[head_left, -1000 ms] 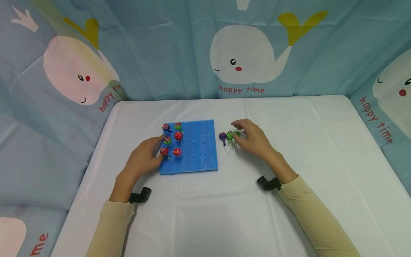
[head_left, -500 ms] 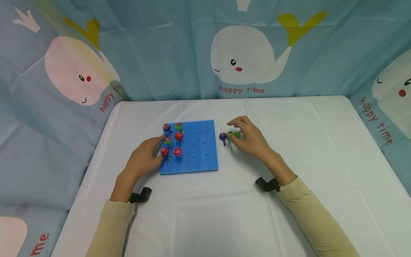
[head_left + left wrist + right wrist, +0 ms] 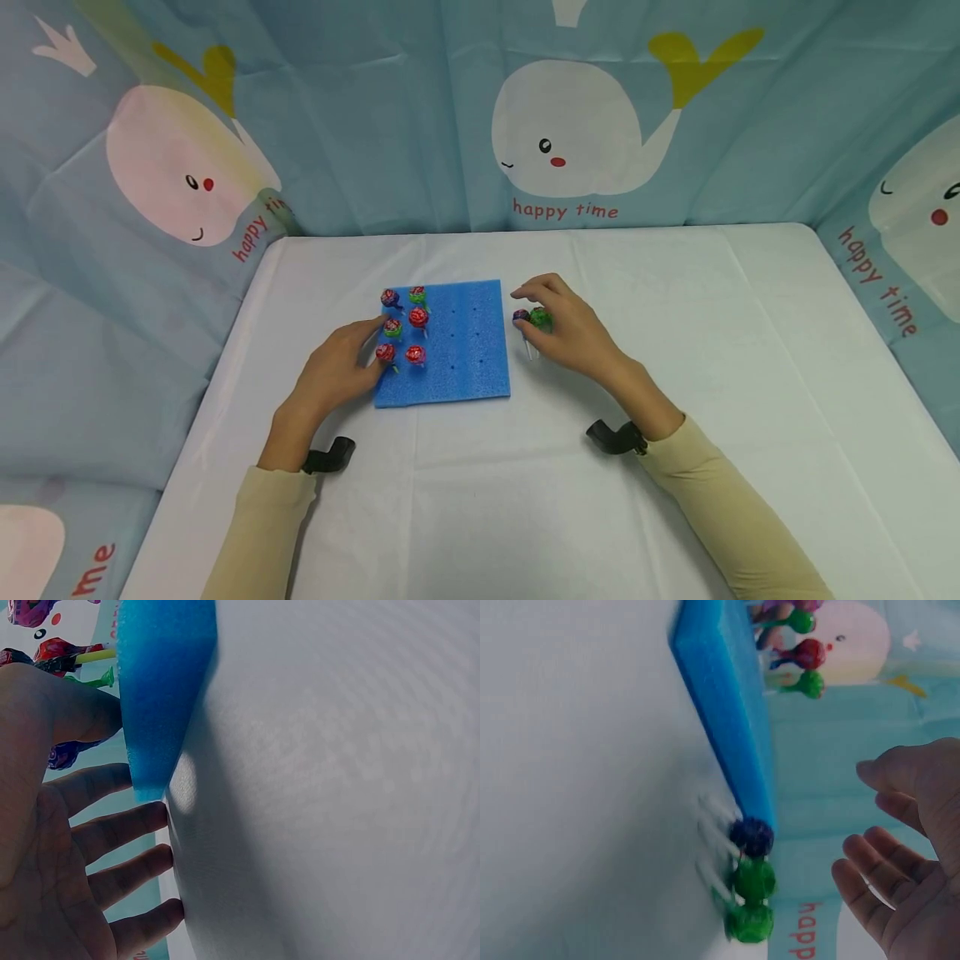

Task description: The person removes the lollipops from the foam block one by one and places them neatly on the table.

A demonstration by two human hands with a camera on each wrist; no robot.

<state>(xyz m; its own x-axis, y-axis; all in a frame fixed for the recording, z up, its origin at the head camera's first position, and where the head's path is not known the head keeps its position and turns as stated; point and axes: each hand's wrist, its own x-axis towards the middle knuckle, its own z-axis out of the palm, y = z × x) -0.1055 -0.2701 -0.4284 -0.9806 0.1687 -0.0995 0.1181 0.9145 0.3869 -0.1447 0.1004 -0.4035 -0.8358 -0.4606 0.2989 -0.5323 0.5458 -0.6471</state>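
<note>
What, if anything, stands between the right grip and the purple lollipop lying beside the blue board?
Nothing visible does. In the right wrist view, open space separates the right grip from the purple lollipop. Two green lollipops lie next to it, on the side away from the blue board, and seem not to block.

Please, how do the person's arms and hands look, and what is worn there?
The left hand and right hand wear no gloves. The left sleeve and right sleeve are plain beige, ending short of the hands. The left wrist device and right wrist device are black and bent.
</note>
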